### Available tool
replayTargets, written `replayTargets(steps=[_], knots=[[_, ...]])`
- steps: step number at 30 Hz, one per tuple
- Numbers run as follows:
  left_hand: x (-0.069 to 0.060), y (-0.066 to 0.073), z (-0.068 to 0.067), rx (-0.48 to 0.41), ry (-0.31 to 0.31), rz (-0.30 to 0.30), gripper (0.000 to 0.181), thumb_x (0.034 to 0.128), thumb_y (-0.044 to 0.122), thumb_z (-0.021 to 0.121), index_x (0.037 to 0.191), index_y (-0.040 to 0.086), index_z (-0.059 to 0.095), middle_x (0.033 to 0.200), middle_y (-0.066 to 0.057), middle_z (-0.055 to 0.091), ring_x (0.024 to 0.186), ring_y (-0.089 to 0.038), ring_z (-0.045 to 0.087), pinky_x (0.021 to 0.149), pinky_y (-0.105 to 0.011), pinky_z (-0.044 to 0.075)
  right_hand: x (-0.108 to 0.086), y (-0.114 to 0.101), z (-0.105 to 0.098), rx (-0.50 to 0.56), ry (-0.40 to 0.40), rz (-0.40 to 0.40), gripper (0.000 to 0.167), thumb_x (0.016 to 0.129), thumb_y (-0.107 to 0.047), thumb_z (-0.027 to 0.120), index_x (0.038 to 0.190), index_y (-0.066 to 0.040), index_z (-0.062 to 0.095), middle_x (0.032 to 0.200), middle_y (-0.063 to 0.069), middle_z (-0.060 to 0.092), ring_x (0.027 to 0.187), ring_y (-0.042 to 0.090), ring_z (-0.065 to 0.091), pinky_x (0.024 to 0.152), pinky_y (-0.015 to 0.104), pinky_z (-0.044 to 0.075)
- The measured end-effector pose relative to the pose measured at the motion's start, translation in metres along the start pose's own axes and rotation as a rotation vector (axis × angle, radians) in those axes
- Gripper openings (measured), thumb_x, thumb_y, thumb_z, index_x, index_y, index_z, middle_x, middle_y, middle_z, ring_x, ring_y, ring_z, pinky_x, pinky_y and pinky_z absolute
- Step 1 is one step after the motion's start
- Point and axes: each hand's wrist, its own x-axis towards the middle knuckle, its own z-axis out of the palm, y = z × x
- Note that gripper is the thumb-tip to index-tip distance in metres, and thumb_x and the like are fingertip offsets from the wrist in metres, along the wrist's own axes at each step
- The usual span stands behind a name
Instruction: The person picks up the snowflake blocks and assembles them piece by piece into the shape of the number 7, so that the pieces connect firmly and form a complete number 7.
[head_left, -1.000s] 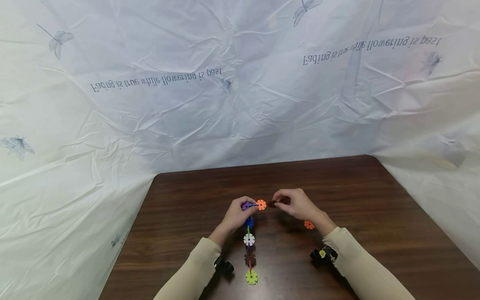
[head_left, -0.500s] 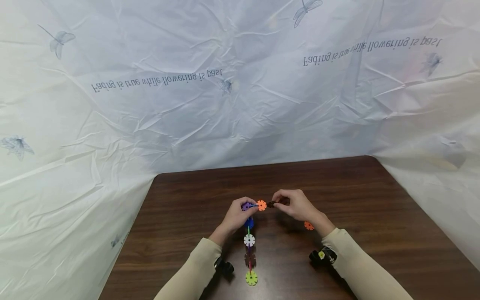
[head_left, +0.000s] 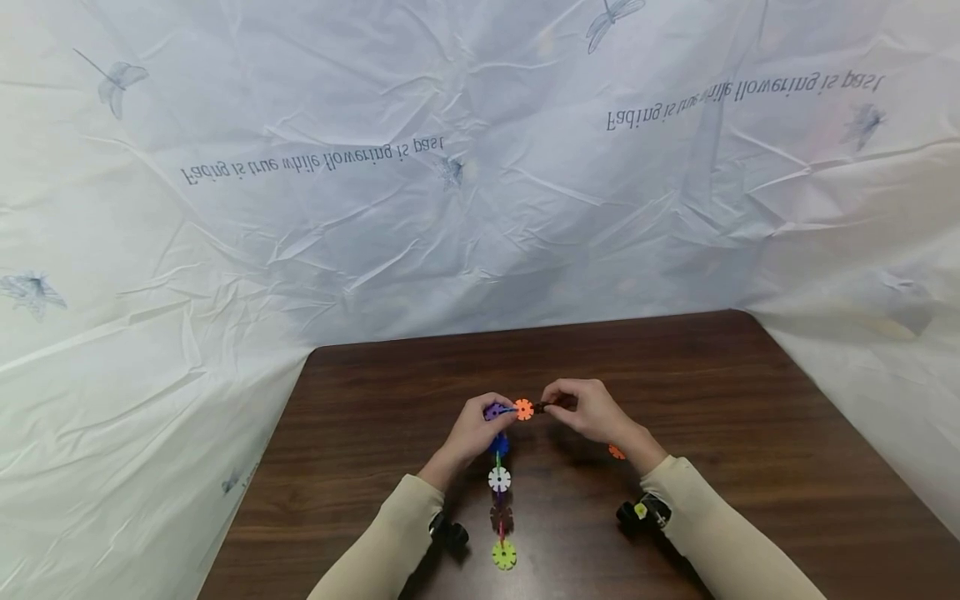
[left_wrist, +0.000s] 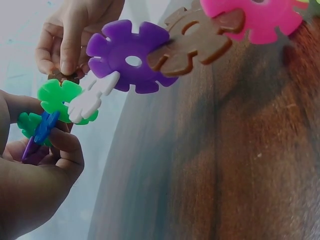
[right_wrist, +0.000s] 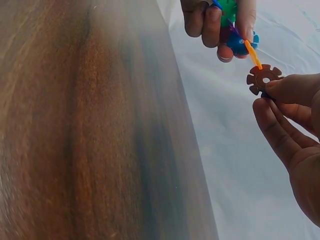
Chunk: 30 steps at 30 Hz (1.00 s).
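My left hand point(head_left: 474, 429) pinches the upper end of a chain of notched plastic snowflake discs, near a purple disc point(head_left: 495, 412) and a blue disc point(left_wrist: 46, 127). From that end an orange disc point(head_left: 523, 409) points right. Thumb and fingers of my right hand point(head_left: 592, 410) pinch a brown disc point(right_wrist: 255, 79). In the right wrist view, the orange disc's edge meets the brown disc's rim; how deep the slots engage cannot be seen. Toward me the chain runs through a white disc point(head_left: 499, 479), another brown disc point(head_left: 502, 518) and a yellow-green disc point(head_left: 505, 555).
Beside my right wrist, a separate orange disc point(head_left: 617, 451) lies on the dark wooden table point(head_left: 405, 375), partly covered by the arm. White printed cloth point(head_left: 480, 233) hangs behind the table and along its sides. Black cameras are strapped to both wrists.
My right hand has shifted slightly left, bringing the brown disc up against the orange one. The left hand stays almost still. The right forearm now covers more of the separate orange disc.
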Motion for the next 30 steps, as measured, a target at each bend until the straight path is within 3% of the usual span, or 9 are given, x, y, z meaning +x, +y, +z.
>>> replayTargets(steps=[10,16,24,30], knots=[[-0.001,0.001,0.001,-0.011,-0.019,-0.028,0.020,0.0965,0.025,0.062,0.106,0.008,0.064,0.093,-0.027,0.062,0.064,-0.015,0.053,0.057,-0.030,0.046,0.000,0.001,0.003,0.002,0.012,-0.021,0.012,0.088,-0.008,0.072,0.096,-0.017,0.068,0.089,-0.006,0.068,0.077,0.002,0.064,0.066,0.023,0.055],[-0.002,0.002,0.003,-0.004,-0.016,-0.018,0.021,0.0977,0.023,0.060,0.106,0.004,0.062,0.087,-0.022,0.061,0.063,-0.016,0.052,0.057,-0.029,0.045,0.000,0.000,0.007,-0.013,0.036,-0.034,0.011,0.087,-0.008,0.072,0.095,-0.015,0.069,0.088,-0.004,0.069,0.077,0.004,0.064,0.066,0.026,0.056],[-0.005,0.001,0.003,0.002,-0.022,-0.021,0.018,0.0989,0.022,0.058,0.106,0.006,0.061,0.079,-0.005,0.057,0.063,-0.014,0.052,0.057,-0.028,0.045,-0.002,-0.001,0.012,-0.012,0.068,-0.052,0.012,0.086,-0.004,0.073,0.095,-0.012,0.071,0.088,-0.003,0.069,0.077,0.005,0.064,0.064,0.029,0.056],[-0.005,0.000,0.005,0.005,-0.022,-0.010,0.018,0.0992,0.021,0.057,0.106,0.005,0.061,0.082,-0.015,0.060,0.062,-0.015,0.051,0.056,-0.029,0.044,-0.001,-0.001,0.014,-0.017,0.090,-0.096,0.014,0.084,-0.001,0.073,0.095,-0.011,0.070,0.090,-0.001,0.070,0.078,0.008,0.065,0.064,0.031,0.056]])
